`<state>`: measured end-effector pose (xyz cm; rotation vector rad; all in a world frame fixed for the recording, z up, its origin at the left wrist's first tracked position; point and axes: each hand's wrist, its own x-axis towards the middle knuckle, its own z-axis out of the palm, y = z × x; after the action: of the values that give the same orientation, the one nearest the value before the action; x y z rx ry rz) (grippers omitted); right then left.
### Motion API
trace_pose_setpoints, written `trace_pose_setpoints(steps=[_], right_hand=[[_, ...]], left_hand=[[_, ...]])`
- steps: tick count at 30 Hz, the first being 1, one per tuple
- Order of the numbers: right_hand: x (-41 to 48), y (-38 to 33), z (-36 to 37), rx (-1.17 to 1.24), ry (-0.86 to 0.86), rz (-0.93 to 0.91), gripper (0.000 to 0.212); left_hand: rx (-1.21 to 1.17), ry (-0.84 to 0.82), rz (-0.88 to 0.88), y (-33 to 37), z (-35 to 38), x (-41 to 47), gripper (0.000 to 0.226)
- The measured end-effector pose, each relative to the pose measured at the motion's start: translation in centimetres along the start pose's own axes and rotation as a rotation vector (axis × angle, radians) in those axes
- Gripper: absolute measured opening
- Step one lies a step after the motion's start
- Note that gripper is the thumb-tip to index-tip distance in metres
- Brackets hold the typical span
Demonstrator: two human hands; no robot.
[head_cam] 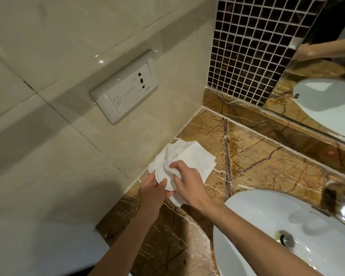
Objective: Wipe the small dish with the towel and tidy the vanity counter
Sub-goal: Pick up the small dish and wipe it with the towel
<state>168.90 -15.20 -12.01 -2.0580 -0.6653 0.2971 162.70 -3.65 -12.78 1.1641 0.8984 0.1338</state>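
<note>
Here both hands work the towel (179, 164) above the counter (257, 162), close to the corner where the cream wall tiles meet it. The left hand (153, 191) is curled shut from below on a bunched fold of the cloth, and the right hand (189, 182) is closed on top, fingers pinching and pressing a wad of it. The small dish cannot be seen; it may be wrapped inside the cloth between the two hands, but that is hidden.

The towel is white, soft and limp, a light square of terry-like fabric that crumples and drapes rather than holding any shape. Part of it looks to lie flat on the counter behind the hands. It should be easy to take anywhere by a pinch of fabric or a corner, and it will not slip. A small dish, if it is in there, is likely hard, smooth and breakable, so it wants support from underneath while the cloth rubs it.

The counter is glossy brown marble with pale veins, hard and slick. Just beside the right forearm sits a smooth white sink (267, 226).
</note>
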Motion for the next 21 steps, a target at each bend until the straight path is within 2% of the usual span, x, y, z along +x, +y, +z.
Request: trace_pose_setpoints(steps=[2, 5, 10, 16, 21], right_hand=[[0.0, 0.0, 0.5, 0.01, -0.054, 0.019, 0.032], [-0.1, 0.0, 1.1, 0.074, -0.087, 0.067, 0.038], [0.1, 0.5, 1.4, 0.128, -0.149, 0.139, 0.041], [0.1, 2.5, -1.3, -0.01, -0.324, 0.063, 0.043], [0.5, 3.0, -1.7, -0.117, -0.354, 0.018, 0.048]], left_hand=[[0.081, -0.072, 0.043, -0.2, -0.3, -0.3, 0.006], [0.145, -0.112, 0.047, -0.3, -0.9, 0.0, 0.015], [0.062, -0.162, -0.017, -0.5, -2.1, 1.3, 0.018], [0.002, -0.223, -0.057, -0.8, -2.5, 2.0, 0.029], [-0.012, -0.204, -0.08, -1.0, -2.4, 2.1, 0.032]])
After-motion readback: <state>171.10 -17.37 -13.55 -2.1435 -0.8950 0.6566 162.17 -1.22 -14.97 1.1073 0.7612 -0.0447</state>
